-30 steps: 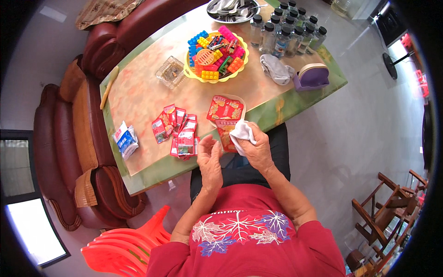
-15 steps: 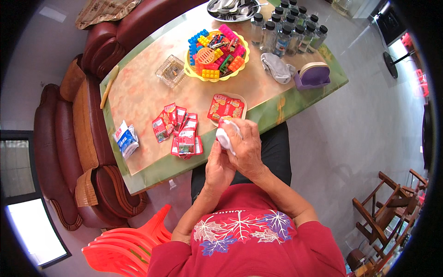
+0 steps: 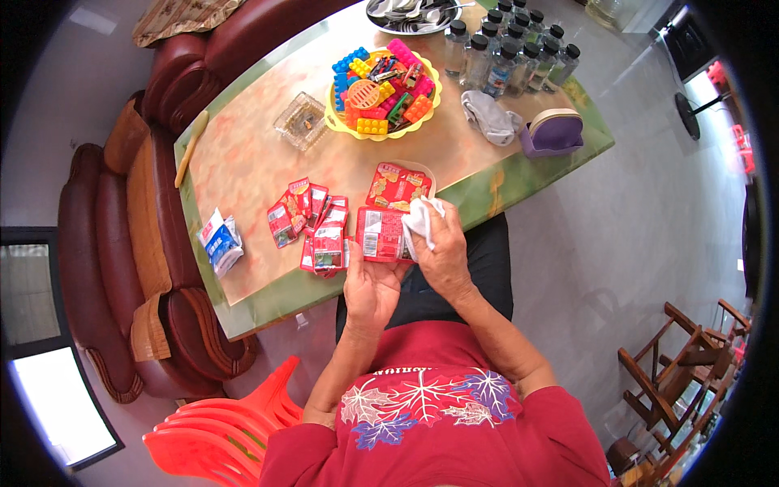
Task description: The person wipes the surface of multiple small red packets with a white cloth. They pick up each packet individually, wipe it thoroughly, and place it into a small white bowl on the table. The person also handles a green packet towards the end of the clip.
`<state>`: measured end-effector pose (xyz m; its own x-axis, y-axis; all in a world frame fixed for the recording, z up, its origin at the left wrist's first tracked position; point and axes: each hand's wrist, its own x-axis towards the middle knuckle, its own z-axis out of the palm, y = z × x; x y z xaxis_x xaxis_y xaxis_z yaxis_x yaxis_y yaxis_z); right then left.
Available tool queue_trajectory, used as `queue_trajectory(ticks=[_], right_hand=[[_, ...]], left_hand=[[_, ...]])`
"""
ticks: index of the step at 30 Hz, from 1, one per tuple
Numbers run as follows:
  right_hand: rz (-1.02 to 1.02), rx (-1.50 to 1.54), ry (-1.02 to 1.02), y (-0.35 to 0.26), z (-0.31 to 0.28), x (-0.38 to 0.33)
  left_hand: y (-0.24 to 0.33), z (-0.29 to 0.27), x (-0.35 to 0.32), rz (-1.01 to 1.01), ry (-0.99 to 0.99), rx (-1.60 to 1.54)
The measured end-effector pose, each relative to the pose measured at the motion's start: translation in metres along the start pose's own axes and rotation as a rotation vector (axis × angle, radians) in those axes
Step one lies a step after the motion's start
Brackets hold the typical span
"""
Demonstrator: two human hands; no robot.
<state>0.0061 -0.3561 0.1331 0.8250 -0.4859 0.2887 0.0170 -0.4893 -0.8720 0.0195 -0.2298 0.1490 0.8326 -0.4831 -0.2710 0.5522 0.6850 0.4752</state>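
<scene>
My left hand [image 3: 373, 294] grips a flat red packet [image 3: 380, 233] near the table's front edge, its label side up. A crumpled white cloth [image 3: 418, 223] is pinched in my right hand [image 3: 446, 258] and touches the packet's right side. Just beyond, more red packets [image 3: 396, 187] lie in a shallow pale dish [image 3: 430, 171]. To the left, several similar red packets [image 3: 328, 243] are piled loosely on the table, beside my left thumb.
On the table [image 3: 235, 162] stand a yellow basket [image 3: 436, 104] of toy bricks, a glass ashtray [image 3: 301, 122], black-capped bottles [image 3: 497, 79], a grey cloth [image 3: 489, 118], a purple holder [image 3: 553, 138] and a blue-white pack [image 3: 221, 245]. Red plastic chairs [image 3: 219, 434] stand lower left.
The packet, earlier mostly covered by the cloth and my hands, now lies flat and exposed in my left hand. My right hand has moved rightward with the cloth to the packet's right side.
</scene>
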Motion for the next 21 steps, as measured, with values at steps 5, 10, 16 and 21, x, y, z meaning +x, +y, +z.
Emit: queue_trajectory(ticks=[5,10,16,21], right_hand=[[0.18,0.264,-0.121,0.002,-0.009,-0.013],[-0.272,-0.172,-0.079,-0.007,-0.007,-0.035],[-0.62,-0.331,-0.231,-0.002,-0.022,-0.03],[-0.367,-0.376,-0.153,-0.013,-0.009,0.011]], left_hand=[[-0.015,0.01,0.002,0.093,0.123,0.186],[-0.013,-0.008,0.009,0.062,0.143,0.071],[-0.01,-0.014,0.003,-0.055,0.163,0.126],[-0.018,-0.002,-0.006,-0.266,0.185,0.165]])
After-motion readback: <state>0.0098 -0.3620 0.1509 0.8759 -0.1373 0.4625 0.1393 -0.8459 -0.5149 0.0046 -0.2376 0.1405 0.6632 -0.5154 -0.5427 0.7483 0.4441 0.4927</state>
